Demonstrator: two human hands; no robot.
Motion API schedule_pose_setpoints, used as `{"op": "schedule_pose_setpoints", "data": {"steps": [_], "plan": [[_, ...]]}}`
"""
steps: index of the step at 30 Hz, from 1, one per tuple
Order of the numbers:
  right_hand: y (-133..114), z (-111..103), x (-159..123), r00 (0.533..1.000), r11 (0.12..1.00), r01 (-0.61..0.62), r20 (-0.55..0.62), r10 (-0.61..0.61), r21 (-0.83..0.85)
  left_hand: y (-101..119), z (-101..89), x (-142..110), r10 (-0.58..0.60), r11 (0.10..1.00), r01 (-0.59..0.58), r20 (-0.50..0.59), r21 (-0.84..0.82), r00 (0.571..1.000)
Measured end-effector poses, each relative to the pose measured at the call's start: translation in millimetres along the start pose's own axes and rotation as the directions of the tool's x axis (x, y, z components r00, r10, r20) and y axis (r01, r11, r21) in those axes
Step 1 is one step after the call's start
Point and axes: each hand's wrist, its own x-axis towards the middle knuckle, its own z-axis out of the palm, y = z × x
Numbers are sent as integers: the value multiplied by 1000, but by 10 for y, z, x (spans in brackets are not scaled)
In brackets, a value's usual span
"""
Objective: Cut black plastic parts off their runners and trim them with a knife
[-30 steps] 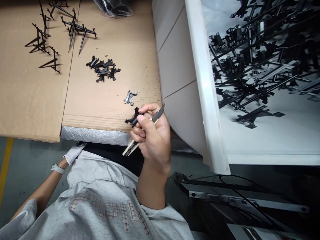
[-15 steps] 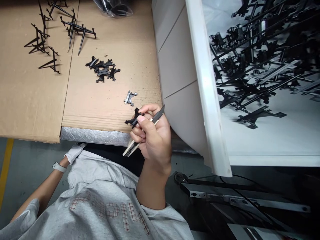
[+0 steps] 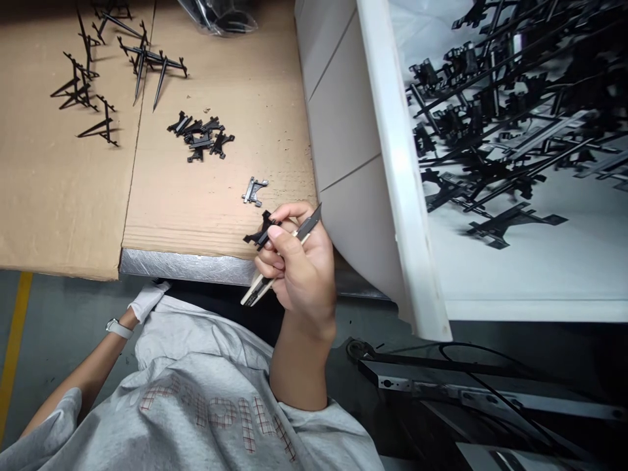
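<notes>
Over the front edge of the bench, my right hand (image 3: 304, 261) is closed on two things. Thumb and index finger pinch a small black plastic bracket (image 3: 260, 234) with forked ends. Across the same palm lies a cream-handled utility knife (image 3: 258, 288), its dark blade (image 3: 310, 221) pointing up and right past the index finger. Just beyond this hand, a similar single bracket (image 3: 254, 191) rests on the cardboard, apart from it. My left hand (image 3: 148, 299), in a white glove, hangs low beside my body near the bench edge; its fingers are hidden.
Cardboard (image 3: 220, 216) covers the bench above a metal edge (image 3: 186, 267). A pile of black brackets (image 3: 200, 137) and several spiked black parts (image 3: 140, 55) lie farther back. A clear bag (image 3: 220, 16) sits behind. At right, a white bin (image 3: 402, 196) holds many black parts (image 3: 495, 163).
Hardly anything differs. The view has shifted slightly, while my right hand keeps the bracket and the knife in the same grip.
</notes>
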Motion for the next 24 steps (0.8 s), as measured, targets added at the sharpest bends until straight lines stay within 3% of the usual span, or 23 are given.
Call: {"op": "schedule_pose_setpoints", "data": {"steps": [11, 24], "plan": [[0, 18, 10, 1000, 1000, 21, 5, -21, 11, 133, 6, -25, -22, 1000, 22, 26, 0, 999], [18, -4, 0, 1000, 1000, 20, 5, -20, -17, 132, 1, -15, -34, 994, 33, 5, 105, 999]]}}
